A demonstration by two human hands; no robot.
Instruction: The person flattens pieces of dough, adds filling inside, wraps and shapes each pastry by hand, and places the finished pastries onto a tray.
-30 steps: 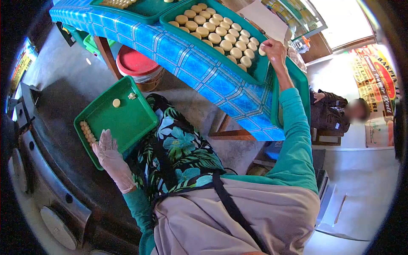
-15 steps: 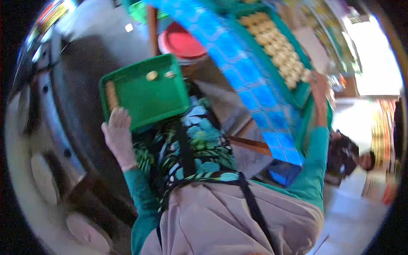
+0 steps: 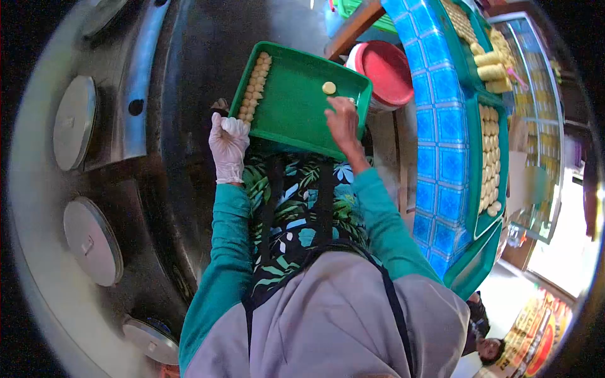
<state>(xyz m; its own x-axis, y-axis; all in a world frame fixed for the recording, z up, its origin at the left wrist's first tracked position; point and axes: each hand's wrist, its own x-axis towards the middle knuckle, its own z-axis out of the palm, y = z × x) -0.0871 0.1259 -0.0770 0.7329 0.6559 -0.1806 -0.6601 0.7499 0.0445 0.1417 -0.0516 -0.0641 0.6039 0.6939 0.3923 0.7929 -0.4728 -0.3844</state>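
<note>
A green tray [image 3: 293, 135] rests at my lap, with a row of small pale dough pieces [image 3: 255, 87] along its left side. Beside the tray's lower left corner is my left hand [image 3: 229, 140], in a whitish glove, its fingers curled closed; whether it holds anything is hidden. My bare right hand [image 3: 344, 125] is over the tray's right part, fingers bent, and what is between them cannot be made out. A round flat dough piece [image 3: 328, 88] lies just above it. A small pale bit is partly hidden behind the right hand.
On the right stands a table with a blue checked cloth [image 3: 450, 151], bearing a tray of round dough pieces [image 3: 489, 157]. A bucket with a red lid [image 3: 386, 74] is below it. Round metal lids [image 3: 92, 241] line the left. A person [image 3: 479, 327] is at the lower right.
The view has swung toward the right. My right hand has left the dough tray on the table and come over the tray at my lap. My left hand's fingers have curled closed.
</note>
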